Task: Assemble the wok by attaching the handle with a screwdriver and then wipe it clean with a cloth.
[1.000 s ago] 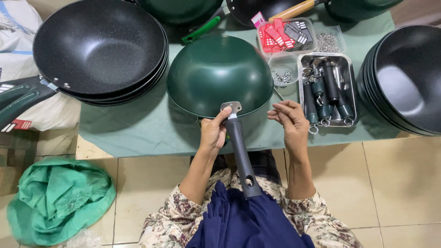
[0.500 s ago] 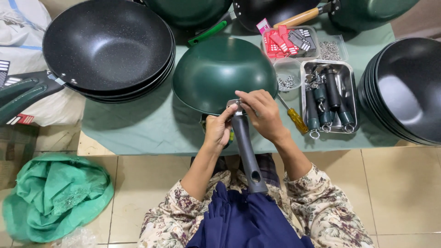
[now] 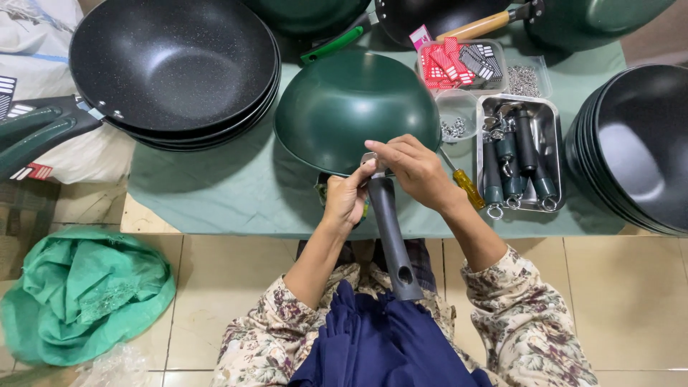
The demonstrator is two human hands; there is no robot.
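Green wok: dark green, upturned, near worktop front edge. Its dark grey handle juts toward the person. Left hand grip closed around handle top; right hand fingers pinched at the handle bracket. One yellow screwdriver just beside. Steel tray holds roughly five handles. Stack of black woks left.

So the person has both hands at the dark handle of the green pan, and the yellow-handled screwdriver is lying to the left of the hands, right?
Not quite. In the head view both hands, left hand and right hand, are at the dark handle of the green pan, but the yellow-handled screwdriver lies to their right, beside the metal tray.
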